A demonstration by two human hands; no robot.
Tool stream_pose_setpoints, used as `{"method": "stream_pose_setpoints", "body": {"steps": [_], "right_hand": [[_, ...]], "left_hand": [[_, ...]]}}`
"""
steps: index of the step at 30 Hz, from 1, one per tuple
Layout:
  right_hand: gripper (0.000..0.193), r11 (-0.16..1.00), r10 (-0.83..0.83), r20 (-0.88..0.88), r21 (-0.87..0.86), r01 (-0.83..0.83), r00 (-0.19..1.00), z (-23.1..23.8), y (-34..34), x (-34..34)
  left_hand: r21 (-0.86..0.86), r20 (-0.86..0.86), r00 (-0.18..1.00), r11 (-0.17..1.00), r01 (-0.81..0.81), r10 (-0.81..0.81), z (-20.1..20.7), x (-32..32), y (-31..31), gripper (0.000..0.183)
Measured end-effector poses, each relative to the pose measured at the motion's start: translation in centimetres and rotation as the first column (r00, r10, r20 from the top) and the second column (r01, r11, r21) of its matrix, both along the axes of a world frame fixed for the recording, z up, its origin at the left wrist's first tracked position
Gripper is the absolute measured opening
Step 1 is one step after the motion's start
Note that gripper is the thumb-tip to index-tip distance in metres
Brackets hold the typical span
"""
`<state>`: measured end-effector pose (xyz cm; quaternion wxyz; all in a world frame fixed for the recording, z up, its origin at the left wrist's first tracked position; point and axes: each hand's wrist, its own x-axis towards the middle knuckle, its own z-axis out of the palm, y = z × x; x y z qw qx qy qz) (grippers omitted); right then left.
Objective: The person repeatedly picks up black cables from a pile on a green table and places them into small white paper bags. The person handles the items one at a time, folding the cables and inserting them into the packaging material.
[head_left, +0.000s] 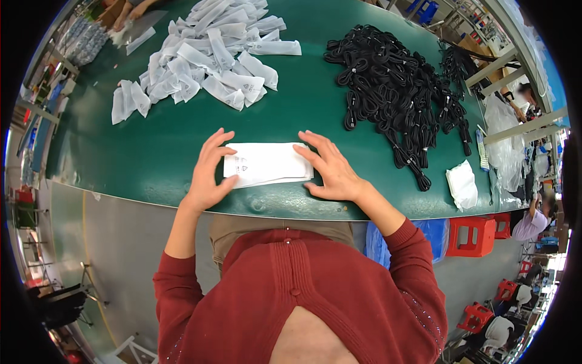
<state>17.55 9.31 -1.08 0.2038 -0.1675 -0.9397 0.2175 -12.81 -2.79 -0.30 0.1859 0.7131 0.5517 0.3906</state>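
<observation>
A flat stack of white plastic bags point(270, 162), with small dark printing at its left end, lies near the front edge of the green table. My left hand point(209, 170) curves around the stack's left end, thumb and fingers spread apart, tips at its edges. At the opposite end my right hand point(333, 170) is likewise spread, with fingertips resting over the upper right corner and the thumb by the lower right one. Neither hand grips the stack. Beyond it, to the left, is a heap of white packaged pouches point(212, 54); to the right lies a pile of bundled black cables point(394, 85).
Another white bag stack point(462, 185) sits at the table's right front, beside clear plastic film point(503, 136). Metal rails point(524, 128) run along the right side. Another person's hands point(130, 12) work at the far left. Red stools point(470, 236) stand below the table point(139, 164).
</observation>
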Motion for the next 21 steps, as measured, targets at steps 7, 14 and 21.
{"method": "stream_pose_setpoints", "body": {"steps": [7, 14, 21], "right_hand": [[0.101, 0.998, -0.058, 0.029, -0.007, 0.058, 0.998, -2.2, 0.2, -2.1], [0.081, 1.000, 0.014, -0.073, -0.019, -0.016, 0.997, -2.0, -0.7, -2.3], [0.037, 0.664, -0.663, -0.225, 0.263, 0.700, 0.714, -0.9, 4.2, 0.3]], "left_hand": [[-0.170, -0.476, 0.877, 0.985, -0.025, -0.060, -0.9, 3.4, 1.6, 0.104], [-0.117, -0.460, 0.886, 0.993, -0.007, -0.048, 0.0, 2.2, -0.4, 0.093], [0.105, -0.185, 0.982, 0.994, -0.025, 0.044, 1.0, 5.7, 0.8, 0.046]]}}
